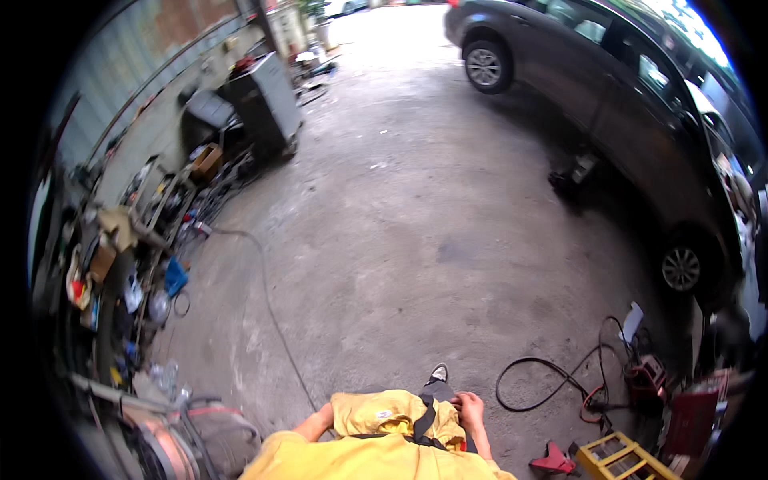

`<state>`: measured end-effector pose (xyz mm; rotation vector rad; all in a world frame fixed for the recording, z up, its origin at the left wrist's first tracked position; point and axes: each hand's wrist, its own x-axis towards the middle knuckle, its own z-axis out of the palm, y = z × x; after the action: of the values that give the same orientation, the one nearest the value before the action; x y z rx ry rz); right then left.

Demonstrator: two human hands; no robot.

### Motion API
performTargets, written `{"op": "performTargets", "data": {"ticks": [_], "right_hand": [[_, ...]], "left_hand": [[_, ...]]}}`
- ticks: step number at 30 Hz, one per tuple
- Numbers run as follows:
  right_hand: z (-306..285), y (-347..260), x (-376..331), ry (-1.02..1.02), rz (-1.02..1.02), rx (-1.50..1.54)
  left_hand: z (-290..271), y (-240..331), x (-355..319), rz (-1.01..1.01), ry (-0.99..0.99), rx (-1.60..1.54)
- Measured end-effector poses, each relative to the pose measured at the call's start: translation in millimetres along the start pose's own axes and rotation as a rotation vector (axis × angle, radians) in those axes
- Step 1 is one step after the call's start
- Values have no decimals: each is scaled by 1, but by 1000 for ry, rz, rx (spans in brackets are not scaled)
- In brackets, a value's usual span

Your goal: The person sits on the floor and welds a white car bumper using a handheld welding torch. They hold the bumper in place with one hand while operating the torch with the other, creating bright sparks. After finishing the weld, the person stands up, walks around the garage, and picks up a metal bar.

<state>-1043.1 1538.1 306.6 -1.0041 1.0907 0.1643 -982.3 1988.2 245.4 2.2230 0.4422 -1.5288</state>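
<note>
My left hand is at the left side of my yellow work jacket. Its fingers are hidden by the cloth, so what they do does not show. On the other side, my right hand hangs beside my dark trouser leg, nearest to the thigh. Its fingers are loosely bent and somewhat apart, with nothing visible in them. A dark strap runs down the jacket front. One shoe shows on the concrete floor ahead of me.
A dark car stands at the right, a jack by its side. Nearer are a coiled black hose, a red machine and a yellow metal frame. A cable crosses the floor. A grey cabinet and clutter line the left wall.
</note>
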Motion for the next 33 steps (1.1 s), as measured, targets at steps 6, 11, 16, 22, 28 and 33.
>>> {"op": "performTargets", "data": {"ticks": [6, 11, 16, 22, 28, 33], "right_hand": [[46, -174, 56, -289, -303, -772], [136, -317, 29, -951, -337, -726], [243, -387, 17, -1371, -598, -665], [300, -497, 63, -979, -618, -708], [320, -567, 101, -909, -617, -613], [324, -628, 159, -842, -679, -662]], "left_hand": [[-48, 136, 37, 115, 147, -229], [-99, 220, 86, 143, 151, -249], [-190, 285, 148, 157, 93, -141], [-358, 381, 238, 427, 95, 151], [-540, 616, 271, 587, 311, 61], [-560, 790, 290, 612, 244, 136]]}}
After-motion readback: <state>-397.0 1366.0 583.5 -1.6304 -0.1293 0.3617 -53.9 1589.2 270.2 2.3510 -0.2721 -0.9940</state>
